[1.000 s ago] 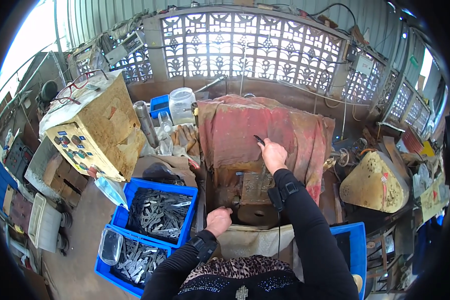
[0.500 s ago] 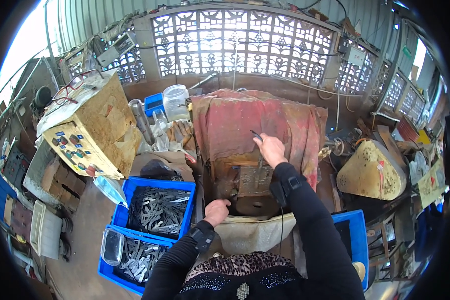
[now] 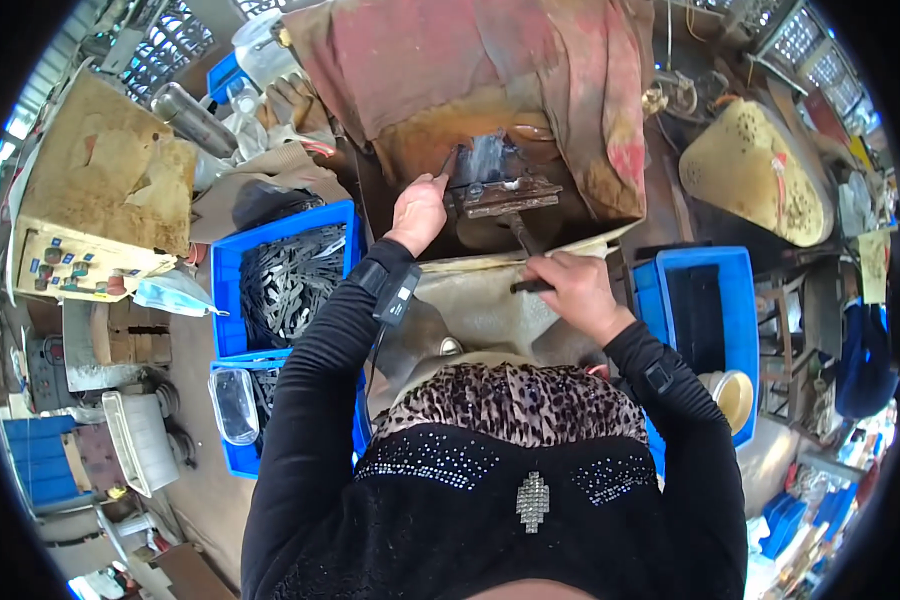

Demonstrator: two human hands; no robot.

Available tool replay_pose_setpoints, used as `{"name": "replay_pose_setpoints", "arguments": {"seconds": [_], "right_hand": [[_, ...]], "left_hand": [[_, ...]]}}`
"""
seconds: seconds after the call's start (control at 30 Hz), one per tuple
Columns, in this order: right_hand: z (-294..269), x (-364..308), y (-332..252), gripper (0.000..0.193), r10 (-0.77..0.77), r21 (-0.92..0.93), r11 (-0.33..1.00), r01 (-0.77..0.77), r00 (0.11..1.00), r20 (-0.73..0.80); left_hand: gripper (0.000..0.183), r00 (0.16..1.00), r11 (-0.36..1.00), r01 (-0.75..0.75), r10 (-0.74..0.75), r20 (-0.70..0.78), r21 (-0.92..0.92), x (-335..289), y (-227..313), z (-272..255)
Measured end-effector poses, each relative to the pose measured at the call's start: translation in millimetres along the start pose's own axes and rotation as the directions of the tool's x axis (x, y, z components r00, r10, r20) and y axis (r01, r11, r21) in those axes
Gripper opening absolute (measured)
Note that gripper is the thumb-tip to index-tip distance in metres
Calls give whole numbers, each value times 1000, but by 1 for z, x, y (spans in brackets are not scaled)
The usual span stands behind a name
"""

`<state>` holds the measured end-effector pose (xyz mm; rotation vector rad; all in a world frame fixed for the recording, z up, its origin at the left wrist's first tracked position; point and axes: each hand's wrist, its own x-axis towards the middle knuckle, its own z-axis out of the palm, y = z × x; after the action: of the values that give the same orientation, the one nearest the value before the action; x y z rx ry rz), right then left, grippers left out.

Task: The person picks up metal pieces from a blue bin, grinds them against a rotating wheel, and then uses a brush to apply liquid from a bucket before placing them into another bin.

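Observation:
Under a hanging red-brown cloth (image 3: 470, 65), a metal fixture (image 3: 510, 197) stands in the opening of a machine, with a wet, grey, shiny block surface (image 3: 488, 160) behind it. My left hand (image 3: 417, 212) is closed at the fixture's left side, pinching a thin dark metal strip (image 3: 450, 163) that points up and away. My right hand (image 3: 578, 292) is wrapped round a dark lever handle (image 3: 526, 240), which slopes from the fixture toward me. Its black end shows beside my fingers. What lies below the fixture is in shadow.
Blue bins (image 3: 220, 285) of dark metal strips stand at the left. Another blue bin (image 3: 747, 320) is at the right, beside a round tub (image 3: 732, 398). A control box (image 3: 90, 180) with knobs stands far left; a yellowish speckled block (image 3: 755, 170) sits right.
My view has tipped downward. My right hand has come down from the cloth onto the lever handle; my left hand has moved up to the fixture's left side with a strip.

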<state>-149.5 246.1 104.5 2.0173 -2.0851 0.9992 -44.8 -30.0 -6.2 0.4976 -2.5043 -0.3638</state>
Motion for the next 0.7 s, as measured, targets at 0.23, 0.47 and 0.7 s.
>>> {"name": "replay_pose_setpoints", "arguments": {"seconds": [0.23,0.47,0.7], "right_hand": [[13,-60,-10,19,66,-15,998,-65,992,106],[11,-59,5,20,193,337,900,-276,946,261],[2,-33,40,30,612,691,116,-713,599,516]], "left_hand": [[10,965,992,-120,106,241,43,-15,2,21],[13,895,953,-284,223,387,106,-10,-25,53],[17,962,992,-5,38,269,-123,-23,-26,37]]}}
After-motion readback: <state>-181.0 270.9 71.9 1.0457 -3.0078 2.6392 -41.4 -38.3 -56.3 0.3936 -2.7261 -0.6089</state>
